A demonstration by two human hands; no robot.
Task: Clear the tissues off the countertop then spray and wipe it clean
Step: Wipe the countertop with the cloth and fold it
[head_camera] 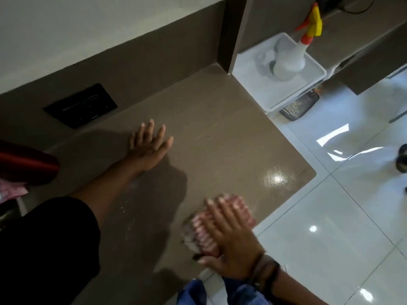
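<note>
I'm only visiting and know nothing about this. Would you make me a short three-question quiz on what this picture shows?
1. True or false: the left hand lies flat on the countertop, holding nothing.
2. What is under the right hand?
A. a sponge
B. a pink patterned cloth
C. a tissue box
3. Fill in: the spray bottle stands upright in a white ____, off the countertop's far right corner.

Key:
1. True.
2. B: the cloth lies pressed under the palm near the counter's front edge.
3. Tray.
</note>
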